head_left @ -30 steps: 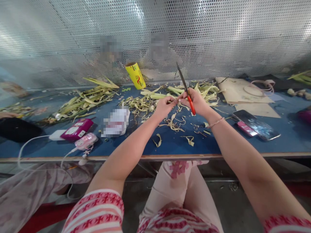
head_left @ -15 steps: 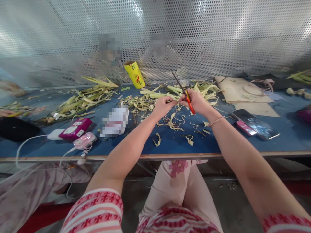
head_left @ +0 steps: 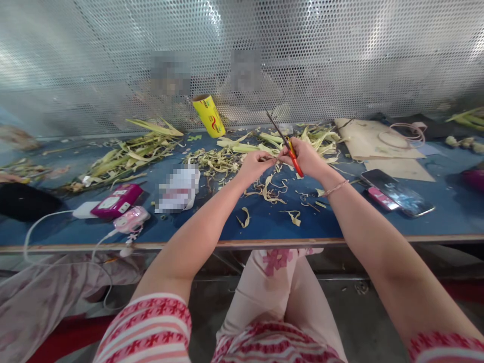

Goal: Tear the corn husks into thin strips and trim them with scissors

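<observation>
My left hand point(head_left: 256, 165) is closed in a pinch at the middle of the blue table, over scattered plant trimmings point(head_left: 267, 190); what it pinches is too small to make out. My right hand point(head_left: 305, 157) is wrapped round orange-handled scissors point(head_left: 295, 159), whose dark tip points up and to the left. The fingertips of both hands meet or nearly meet. Pale green stalks and leaves point(head_left: 242, 146) lie just behind the hands. Shredded green bits point(head_left: 212, 160) are heaped left of my left hand.
A yellow tube point(head_left: 210, 117) leans by the perforated metal screen. At left are a leaf pile point(head_left: 128, 157), purple power block point(head_left: 118, 200), pink charger point(head_left: 132, 219) and white packet point(head_left: 178, 189). At right are a phone point(head_left: 397, 192) and cardboard point(head_left: 372, 141). Another person's hand point(head_left: 9, 178) shows at far left.
My hands have barely moved, their fingertips slightly closer together. At the far left, the other person's hand has shifted a little.
</observation>
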Action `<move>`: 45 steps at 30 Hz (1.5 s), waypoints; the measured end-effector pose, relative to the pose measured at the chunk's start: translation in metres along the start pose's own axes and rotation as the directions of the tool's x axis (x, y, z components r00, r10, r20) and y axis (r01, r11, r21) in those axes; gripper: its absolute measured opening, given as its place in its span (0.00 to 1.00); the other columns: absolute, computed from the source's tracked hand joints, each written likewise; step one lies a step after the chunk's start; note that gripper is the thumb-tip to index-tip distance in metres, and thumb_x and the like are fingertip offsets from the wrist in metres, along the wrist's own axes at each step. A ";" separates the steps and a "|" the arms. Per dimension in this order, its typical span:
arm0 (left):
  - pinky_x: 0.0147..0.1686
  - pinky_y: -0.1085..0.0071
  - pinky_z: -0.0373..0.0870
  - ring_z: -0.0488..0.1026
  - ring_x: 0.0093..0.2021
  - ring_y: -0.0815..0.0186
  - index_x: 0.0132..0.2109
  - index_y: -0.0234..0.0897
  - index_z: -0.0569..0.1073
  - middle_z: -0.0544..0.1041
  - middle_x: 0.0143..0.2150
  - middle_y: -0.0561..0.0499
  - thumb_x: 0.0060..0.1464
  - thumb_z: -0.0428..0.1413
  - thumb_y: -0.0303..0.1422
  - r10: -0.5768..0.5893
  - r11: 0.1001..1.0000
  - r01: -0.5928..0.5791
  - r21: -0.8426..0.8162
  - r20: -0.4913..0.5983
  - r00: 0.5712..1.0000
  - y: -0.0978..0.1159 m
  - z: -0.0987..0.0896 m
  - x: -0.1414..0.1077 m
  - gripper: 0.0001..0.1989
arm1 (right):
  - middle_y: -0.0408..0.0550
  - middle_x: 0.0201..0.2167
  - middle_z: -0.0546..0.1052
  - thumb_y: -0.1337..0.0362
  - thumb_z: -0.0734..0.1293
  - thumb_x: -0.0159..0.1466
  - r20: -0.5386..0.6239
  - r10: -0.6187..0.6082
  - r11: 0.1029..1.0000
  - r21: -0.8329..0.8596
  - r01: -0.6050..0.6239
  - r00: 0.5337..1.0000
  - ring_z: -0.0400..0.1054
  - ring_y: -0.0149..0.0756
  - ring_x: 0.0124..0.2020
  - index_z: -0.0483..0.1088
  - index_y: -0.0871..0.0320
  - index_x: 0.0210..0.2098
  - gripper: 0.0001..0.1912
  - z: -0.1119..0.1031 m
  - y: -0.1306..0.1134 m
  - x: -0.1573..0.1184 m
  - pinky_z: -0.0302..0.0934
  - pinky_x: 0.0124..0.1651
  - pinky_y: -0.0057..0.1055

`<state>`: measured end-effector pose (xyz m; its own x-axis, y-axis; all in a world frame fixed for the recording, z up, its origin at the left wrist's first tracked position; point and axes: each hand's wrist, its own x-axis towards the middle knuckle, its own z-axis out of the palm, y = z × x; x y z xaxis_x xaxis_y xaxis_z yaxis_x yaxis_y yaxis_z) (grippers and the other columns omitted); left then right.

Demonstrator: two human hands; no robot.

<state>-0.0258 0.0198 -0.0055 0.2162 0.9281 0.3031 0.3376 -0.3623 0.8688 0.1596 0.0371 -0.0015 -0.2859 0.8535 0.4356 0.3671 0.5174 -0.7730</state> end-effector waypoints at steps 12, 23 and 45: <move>0.23 0.72 0.48 0.56 0.20 0.75 0.28 0.36 0.74 0.62 0.17 0.59 0.44 0.60 0.36 -0.007 0.986 0.018 -0.165 0.066 0.998 -0.009 0.003 0.003 0.07 | 0.45 0.33 0.76 0.65 0.71 0.56 0.024 -0.009 1.000 -0.018 0.009 1.000 0.71 0.37 0.37 0.61 0.54 0.31 0.12 0.001 -0.003 -0.001 0.66 0.44 0.36; 0.24 0.72 0.49 0.56 0.19 0.74 0.28 0.36 0.75 0.60 0.16 0.58 0.44 0.59 0.35 -0.038 0.983 0.048 -0.179 0.059 0.998 -0.011 0.004 0.004 0.07 | 0.46 0.34 0.78 0.57 0.73 0.55 0.070 -0.053 0.998 -0.011 0.054 0.996 0.71 0.36 0.34 0.64 0.54 0.32 0.14 0.000 0.000 -0.001 0.66 0.40 0.34; 0.28 0.75 0.64 0.68 0.25 0.74 0.35 0.34 0.74 0.76 0.29 0.53 0.50 0.57 0.23 -0.306 0.847 0.234 -0.477 -0.077 0.949 -0.001 0.008 0.004 0.04 | 0.41 0.15 0.64 0.54 0.73 0.51 -0.206 0.044 0.967 -0.238 -0.094 0.977 0.66 0.38 0.24 0.56 0.51 0.22 0.21 -0.011 0.064 0.017 0.66 0.34 0.39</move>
<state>-0.0176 0.0229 -0.0083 0.0317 0.9982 0.0518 -0.1008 -0.0484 0.9937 0.1879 0.0856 -0.0381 -0.0806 0.8698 0.4867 0.5924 0.4346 -0.6784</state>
